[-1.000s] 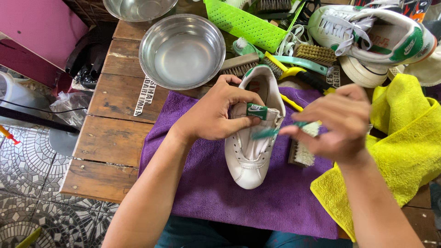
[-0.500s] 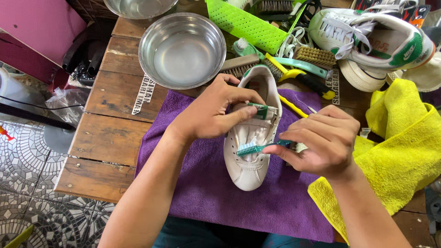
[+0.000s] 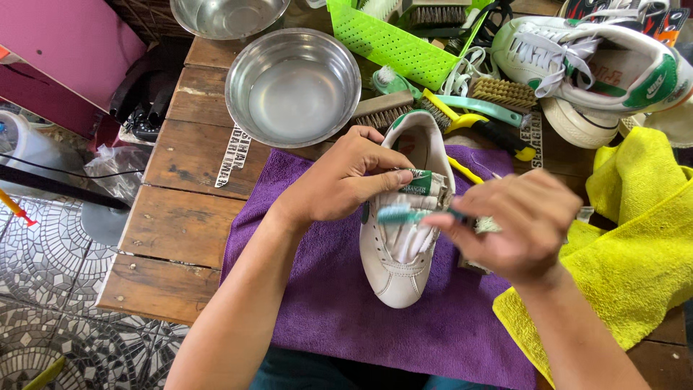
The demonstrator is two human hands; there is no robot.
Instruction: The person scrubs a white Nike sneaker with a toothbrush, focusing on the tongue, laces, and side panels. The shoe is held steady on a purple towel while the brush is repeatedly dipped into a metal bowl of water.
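Sneaker (image 3: 404, 245), white with no laces, lies on a purple cloth (image 3: 317, 289) between the 2 hands, toe toward the person. Left hand (image 3: 339, 184) pinches its green-tabbed tongue (image 3: 419, 182) up, likely to expose the throat, while right hand (image 3: 516, 227) grips a small teal brush (image 3: 397, 214) with its head on the tongue. Compared with 0.5 s ago, the brush sits slightly higher. Beyond the left hand stands a steel bowl (image 3: 292, 90) on the table (image 3: 173, 217).
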